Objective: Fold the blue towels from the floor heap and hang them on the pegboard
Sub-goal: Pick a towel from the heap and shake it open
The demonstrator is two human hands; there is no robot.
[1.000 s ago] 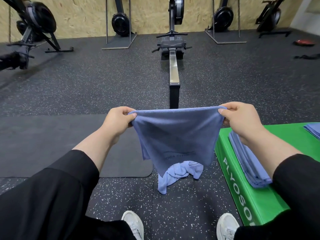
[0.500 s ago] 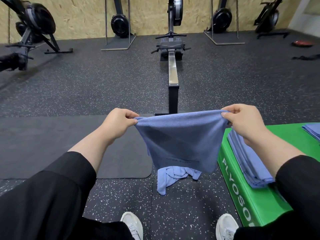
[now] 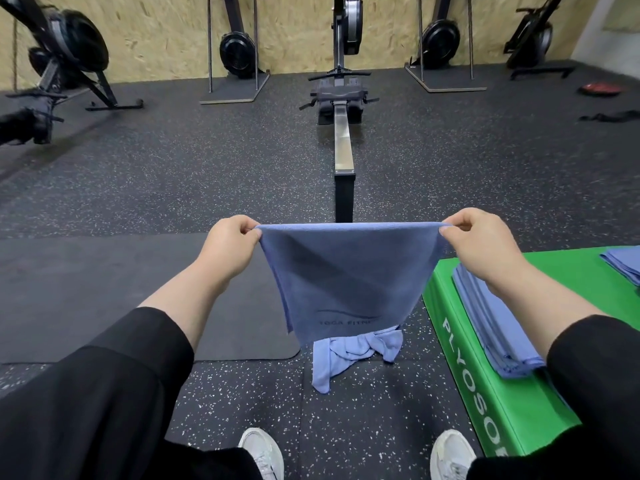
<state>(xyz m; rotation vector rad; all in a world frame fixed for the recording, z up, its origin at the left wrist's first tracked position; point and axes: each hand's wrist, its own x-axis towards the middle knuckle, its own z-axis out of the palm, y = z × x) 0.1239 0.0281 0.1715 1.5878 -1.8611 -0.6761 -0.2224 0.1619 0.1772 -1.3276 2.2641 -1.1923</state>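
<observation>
The left hand point(image 3: 230, 245) pinches one top corner of a blue terry-cloth towel point(image 3: 349, 282), fingers curled over the hem, and the right hand point(image 3: 483, 245) pinches the other corner the same way. The towel's top edge runs taut and level between the two hands, and the cloth hangs below them in the air. Near its lower hem, under a curved line logo, dark print reads "YOGA FITN", with the rest lost in a fold.

Below and beyond the hanging towel, between the hands, a crumpled lighter-blue towel point(image 3: 349, 355) lies on the black speckled rubber floor point(image 3: 214, 386). Under the right forearm stands a green padded box point(image 3: 491, 407) with white letters "PLYOSO" down its side, the end cut off by a black sleeve. A stack of folded blue towels point(image 3: 491, 323) lies on top of it, just beneath the right wrist. Under the left hand lies a dark grey floor mat point(image 3: 86, 289). Straight ahead of both hands, a rowing machine's metal rail point(image 3: 343, 143) runs away toward a chipboard wall point(image 3: 156, 32).
</observation>
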